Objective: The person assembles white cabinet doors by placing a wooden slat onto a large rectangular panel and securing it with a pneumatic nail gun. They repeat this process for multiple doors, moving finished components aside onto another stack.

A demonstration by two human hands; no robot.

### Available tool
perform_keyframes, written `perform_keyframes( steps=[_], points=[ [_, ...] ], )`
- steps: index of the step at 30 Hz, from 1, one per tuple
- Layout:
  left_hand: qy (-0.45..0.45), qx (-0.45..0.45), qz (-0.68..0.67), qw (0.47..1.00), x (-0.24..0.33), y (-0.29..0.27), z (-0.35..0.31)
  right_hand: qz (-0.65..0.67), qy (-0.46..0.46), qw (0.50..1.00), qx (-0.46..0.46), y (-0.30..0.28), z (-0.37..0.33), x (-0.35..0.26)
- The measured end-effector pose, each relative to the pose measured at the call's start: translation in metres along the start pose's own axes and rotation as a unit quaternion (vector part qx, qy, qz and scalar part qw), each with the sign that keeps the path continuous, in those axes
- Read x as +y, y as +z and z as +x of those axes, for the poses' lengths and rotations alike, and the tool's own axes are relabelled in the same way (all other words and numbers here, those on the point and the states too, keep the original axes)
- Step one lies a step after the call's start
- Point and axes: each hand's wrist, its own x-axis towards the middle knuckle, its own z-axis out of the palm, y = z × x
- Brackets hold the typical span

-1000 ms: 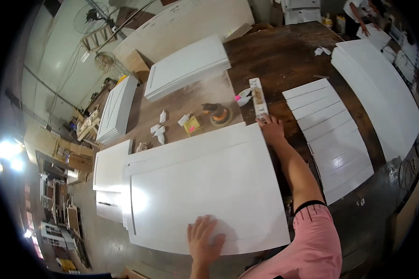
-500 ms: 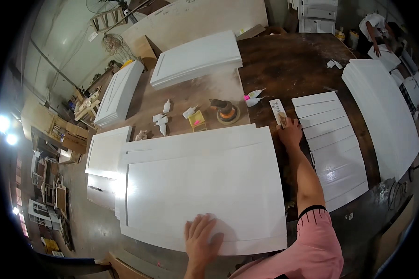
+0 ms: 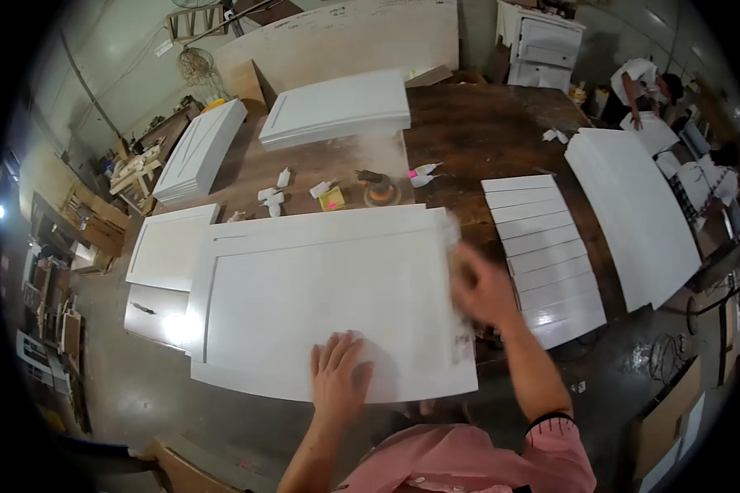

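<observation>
A white shaker-style cabinet panel [image 3: 329, 287] lies flat before me, on top of a small stack. My left hand [image 3: 339, 368] rests on its near edge, fingers spread flat. Above the panel's right edge, my right hand [image 3: 488, 289] is closed round what looks like a sanding block [image 3: 452, 238], pale and narrow. Motion smears both, and whether the block touches the panel I cannot tell. To the right of that hand lies a row of narrow white drawer-front-like boards [image 3: 543, 246].
Farther off on the brown table [image 3: 469, 123] are an orange-and-black sander [image 3: 378, 187], small white bottles [image 3: 271, 200], a yellow box [image 3: 332, 198] and a white panel stack [image 3: 337, 107]. More panels [image 3: 633, 214] stand stacked at right. Another person [image 3: 637, 86] bends over work at far right.
My right hand has lifted the block off the table and brought it left and nearer, over the panel's right edge. My left hand stays on the panel. The view has shifted.
</observation>
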Motion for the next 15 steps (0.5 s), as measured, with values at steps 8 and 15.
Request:
perform_keyframes(
  steps=[8,15],
  points=[
    [0.035,0.048,-0.061,0.996,-0.006,0.0,-0.018,-0.237,-0.009,0.968,-0.083,0.053,-0.016,-0.062],
    [0.078,0.123,-0.083,0.986,-0.013,0.006,-0.037,-0.289,-0.001,0.956,-0.048,0.062,-0.017,-0.048]
  ],
)
